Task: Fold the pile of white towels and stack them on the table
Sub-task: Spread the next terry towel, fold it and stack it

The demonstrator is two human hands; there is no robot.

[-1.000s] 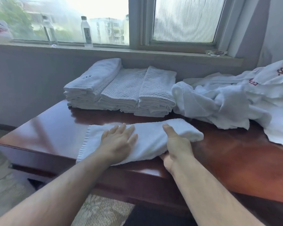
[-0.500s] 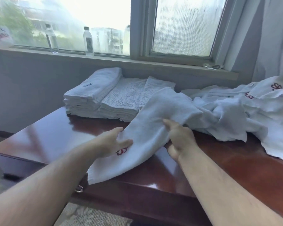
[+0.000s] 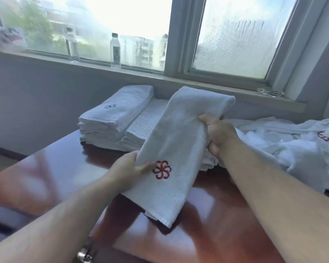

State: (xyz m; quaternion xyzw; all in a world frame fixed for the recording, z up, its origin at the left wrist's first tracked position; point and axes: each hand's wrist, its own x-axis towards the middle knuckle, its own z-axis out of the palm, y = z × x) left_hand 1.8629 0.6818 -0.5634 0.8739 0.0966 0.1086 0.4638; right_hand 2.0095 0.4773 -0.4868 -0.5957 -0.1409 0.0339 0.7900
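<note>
No words or numbers I can read. Marks only: a red pinwheel-flower emblem (image 3: 162,169) embroidered on the folded towel (image 3: 179,145) I hold; a small blue emblem (image 3: 110,106) on the top towel of the stack (image 3: 114,118); part of a red emblem (image 3: 323,136) in the unfolded pile (image 3: 292,149). Bottle (image 3: 115,52) label illegible; red print on the bag (image 3: 7,37) blurred.

Above the bench (image 3: 55,168), a folded towel (image 3: 177,149) hangs between both hands, the left hand (image 3: 129,170) nearer, the right hand (image 3: 219,133) farther. Behind it sits the stack of towels (image 3: 114,120); the unfolded pile (image 3: 292,149) lies right. Two bottles (image 3: 115,51) stand on the windowsill (image 3: 150,76) behind.
</note>
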